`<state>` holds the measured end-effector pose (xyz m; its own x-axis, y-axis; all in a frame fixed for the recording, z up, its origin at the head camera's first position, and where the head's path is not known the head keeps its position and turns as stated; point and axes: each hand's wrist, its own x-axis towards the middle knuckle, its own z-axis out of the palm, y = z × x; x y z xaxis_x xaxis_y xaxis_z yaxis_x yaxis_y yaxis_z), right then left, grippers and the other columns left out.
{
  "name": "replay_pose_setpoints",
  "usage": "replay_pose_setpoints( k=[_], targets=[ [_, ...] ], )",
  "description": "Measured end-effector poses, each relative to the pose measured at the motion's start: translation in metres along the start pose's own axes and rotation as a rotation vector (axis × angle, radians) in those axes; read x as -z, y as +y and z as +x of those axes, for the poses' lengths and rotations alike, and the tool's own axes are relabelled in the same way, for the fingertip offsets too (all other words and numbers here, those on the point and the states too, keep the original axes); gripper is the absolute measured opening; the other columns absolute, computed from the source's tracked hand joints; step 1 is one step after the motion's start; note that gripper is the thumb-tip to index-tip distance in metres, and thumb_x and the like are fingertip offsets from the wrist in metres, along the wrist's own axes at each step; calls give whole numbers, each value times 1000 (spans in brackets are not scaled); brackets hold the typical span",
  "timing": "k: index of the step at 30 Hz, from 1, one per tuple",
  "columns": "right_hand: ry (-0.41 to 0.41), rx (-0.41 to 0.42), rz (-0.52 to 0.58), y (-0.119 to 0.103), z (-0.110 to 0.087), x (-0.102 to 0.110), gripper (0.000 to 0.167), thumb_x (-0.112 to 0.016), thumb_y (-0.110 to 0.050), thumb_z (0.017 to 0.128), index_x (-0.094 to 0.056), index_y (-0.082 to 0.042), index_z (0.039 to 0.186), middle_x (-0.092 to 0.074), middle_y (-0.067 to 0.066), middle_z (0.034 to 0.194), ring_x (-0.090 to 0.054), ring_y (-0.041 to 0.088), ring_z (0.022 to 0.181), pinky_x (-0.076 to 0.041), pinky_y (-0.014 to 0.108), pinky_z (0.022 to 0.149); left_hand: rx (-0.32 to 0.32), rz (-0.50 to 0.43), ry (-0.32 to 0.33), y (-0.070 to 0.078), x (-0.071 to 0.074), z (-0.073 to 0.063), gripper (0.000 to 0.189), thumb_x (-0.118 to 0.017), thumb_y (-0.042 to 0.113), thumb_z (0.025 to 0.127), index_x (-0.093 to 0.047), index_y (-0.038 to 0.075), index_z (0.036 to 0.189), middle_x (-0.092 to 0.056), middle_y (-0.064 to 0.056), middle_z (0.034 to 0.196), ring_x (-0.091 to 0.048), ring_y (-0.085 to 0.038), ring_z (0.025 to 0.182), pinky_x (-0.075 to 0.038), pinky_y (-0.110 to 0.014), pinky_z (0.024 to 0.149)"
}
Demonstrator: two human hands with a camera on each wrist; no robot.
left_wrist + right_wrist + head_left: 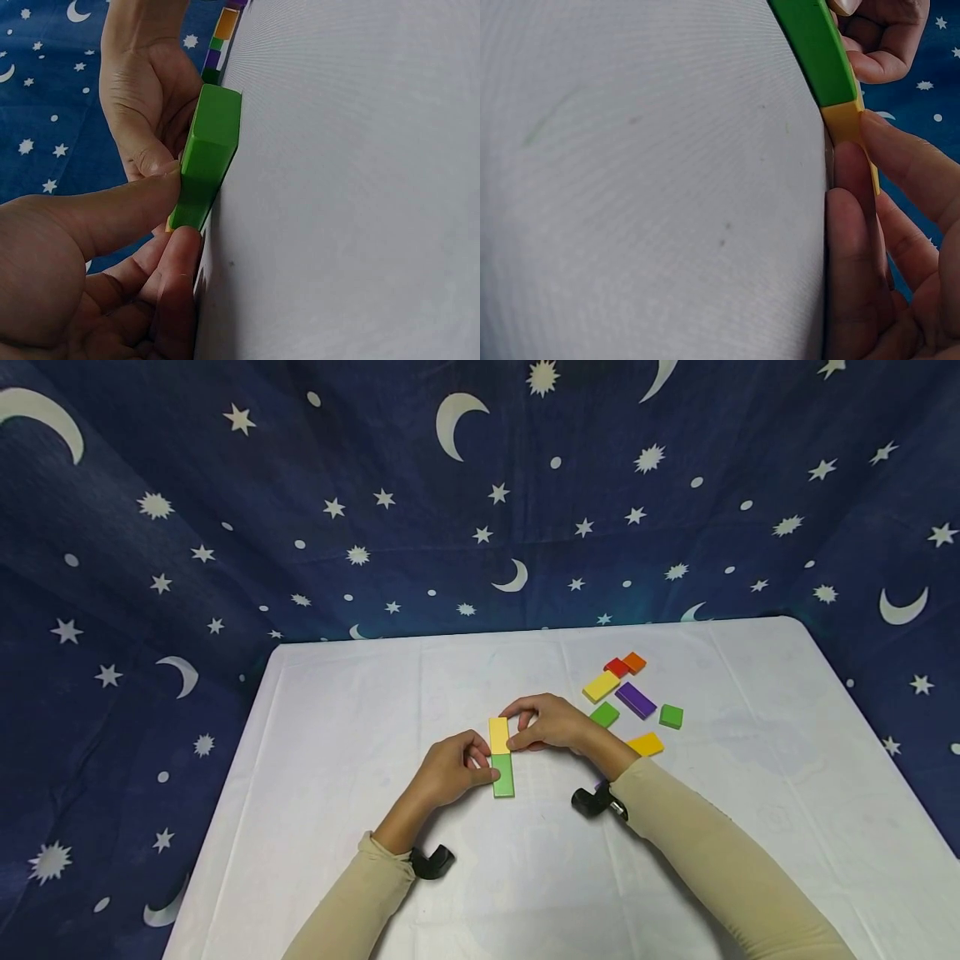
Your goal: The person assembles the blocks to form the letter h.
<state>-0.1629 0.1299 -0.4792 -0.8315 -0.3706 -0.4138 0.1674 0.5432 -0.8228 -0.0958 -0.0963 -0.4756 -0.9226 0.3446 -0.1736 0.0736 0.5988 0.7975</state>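
Observation:
Two flat blocks lie end to end on the white table, a yellow block [498, 732] on the far side and a green block [503, 782] nearer. My left hand [450, 768] holds the green block from the left, its thumb on the block; the left wrist view shows this green block [211, 135] close up. From the right, my right hand [551, 722] pinches the yellow block between thumb and fingers. In the right wrist view the yellow block [843, 121] meets the end of the green block [817, 52].
Right of my hands lie several loose blocks, among them a red block [616, 667], an orange block [634, 662], a purple block [636, 700] and a small green block [671, 717]. My right forearm partly covers some. A star-patterned cloth [420, 527] hangs behind the table [337, 710].

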Motion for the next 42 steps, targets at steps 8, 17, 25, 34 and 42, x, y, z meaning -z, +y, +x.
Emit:
replay_pose_setpoints(
  k=[8,17,25,34,42],
  targets=[
    [2,18,11,1,0,1,52,-93,-21,73,-74,-21,121,-62,5,90,-57,23,81,-47,28,67,-10,-10,3,-2,-1,1,28,-87,22,80,-67,12,97,-66,7,79,-55,-9,67,-43,-24,61],
    [2,29,-18,0,-1,1,56,-94,-25,72,-73,-23,124,-61,5,92,-55,23,84,-45,31,72,-12,-10,3,-3,-1,1,29,-87,23,80,-67,12,98,-66,7,79,-55,-9,66,-44,-24,61],
    [14,49,-68,0,-2,-1,57,-94,-27,71,-73,-25,123,-63,4,94,-54,24,90,-42,35,78,-7,-8,3,-1,-1,0,28,-86,22,80,-67,12,97,-65,6,79,-55,-9,67,-43,-24,61],
    [19,48,-96,-1,-3,-1,58,-95,-26,70,-72,-25,124,-62,4,93,-53,24,89,-41,35,77,-7,-11,3,0,0,-1,28,-86,21,80,-67,11,98,-65,5,79,-55,-9,66,-43,-24,60],
    [20,52,-105,1,-1,-1,58,-94,-26,71,-72,-25,124,-63,4,93,-53,24,89,-41,35,77,-5,-2,1,0,0,0,28,-86,21,80,-67,11,98,-65,6,79,-54,-9,66,-43,-24,60]
  ],
)
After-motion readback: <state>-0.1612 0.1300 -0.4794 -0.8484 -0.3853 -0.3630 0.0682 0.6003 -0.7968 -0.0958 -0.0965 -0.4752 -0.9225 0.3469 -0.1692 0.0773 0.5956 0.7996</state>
